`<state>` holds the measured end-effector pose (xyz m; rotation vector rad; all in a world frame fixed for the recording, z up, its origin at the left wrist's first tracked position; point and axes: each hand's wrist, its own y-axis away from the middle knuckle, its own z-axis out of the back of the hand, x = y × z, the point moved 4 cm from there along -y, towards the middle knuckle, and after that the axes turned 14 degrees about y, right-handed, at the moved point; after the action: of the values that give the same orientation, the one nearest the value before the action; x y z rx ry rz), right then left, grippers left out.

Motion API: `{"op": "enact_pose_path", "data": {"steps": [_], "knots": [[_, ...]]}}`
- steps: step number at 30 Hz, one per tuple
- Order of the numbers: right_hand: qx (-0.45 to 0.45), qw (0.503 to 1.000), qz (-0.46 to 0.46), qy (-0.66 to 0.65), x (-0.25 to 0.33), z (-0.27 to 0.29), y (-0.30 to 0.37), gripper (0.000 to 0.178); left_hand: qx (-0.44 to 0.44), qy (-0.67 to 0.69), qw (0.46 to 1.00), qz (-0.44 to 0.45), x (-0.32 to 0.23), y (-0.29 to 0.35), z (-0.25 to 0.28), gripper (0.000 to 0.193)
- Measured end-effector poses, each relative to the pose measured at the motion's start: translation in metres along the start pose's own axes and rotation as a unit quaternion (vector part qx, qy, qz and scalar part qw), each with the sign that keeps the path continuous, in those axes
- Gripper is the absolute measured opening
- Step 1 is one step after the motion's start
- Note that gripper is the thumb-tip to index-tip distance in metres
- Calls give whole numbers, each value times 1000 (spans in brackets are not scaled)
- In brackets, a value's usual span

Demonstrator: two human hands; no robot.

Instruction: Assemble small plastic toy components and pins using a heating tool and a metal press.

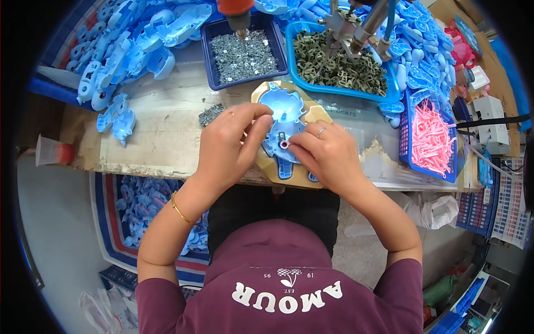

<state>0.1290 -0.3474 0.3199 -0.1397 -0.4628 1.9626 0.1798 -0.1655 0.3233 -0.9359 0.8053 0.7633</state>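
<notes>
A light-blue plastic toy shell (pixel 282 106) lies inside up in a tan holding fixture (pixel 315 113) in front of me. My right hand (pixel 329 153) is closed in a pinch on a small pink ring-ended plastic piece (pixel 285 145), set against the lower part of the shell beside a dark small part. My left hand (pixel 236 133) rests over the fixture's left edge, thumb and forefinger tips together by the shell; whatever they may hold is hidden. Just left of it lies a small heap of screws (pixel 212 114) on the table.
Behind the fixture stand a dark-blue tray of screws (pixel 245 58) and a light-blue tray of olive-green parts (pixel 339 67). An orange power driver (pixel 236 8) and a metal tool (pixel 364 30) hang above them. Blue shells (pixel 133 47) pile left; a basket of pink pieces (pixel 429 136) sits right.
</notes>
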Motion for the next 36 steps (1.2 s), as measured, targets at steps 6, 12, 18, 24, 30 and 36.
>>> {"op": "enact_pose_path", "data": {"steps": [6, 12, 18, 24, 30, 36], "knots": [[51, 997, 49, -14, -7, -2, -7, 10, 85, -78, 985, -132, -4, 8, -5, 16], [68, 992, 108, 17, -5, -3, -13, 9, 184, -173, 952, -174, -1, 27, -18, 32], [73, 993, 88, -7, -11, -4, -12, 8, 179, -186, 949, -179, -2, 27, -20, 34], [73, 994, 59, -60, -14, -6, -10, 9, 175, -179, 953, -170, -1, 27, -19, 39], [86, 993, 64, -55, -12, -5, -11, 10, 188, -130, 963, -146, 2, 23, -15, 47], [71, 994, 84, -18, -11, -9, -11, 10, 158, -62, 981, -98, 5, 25, -12, 63]]}}
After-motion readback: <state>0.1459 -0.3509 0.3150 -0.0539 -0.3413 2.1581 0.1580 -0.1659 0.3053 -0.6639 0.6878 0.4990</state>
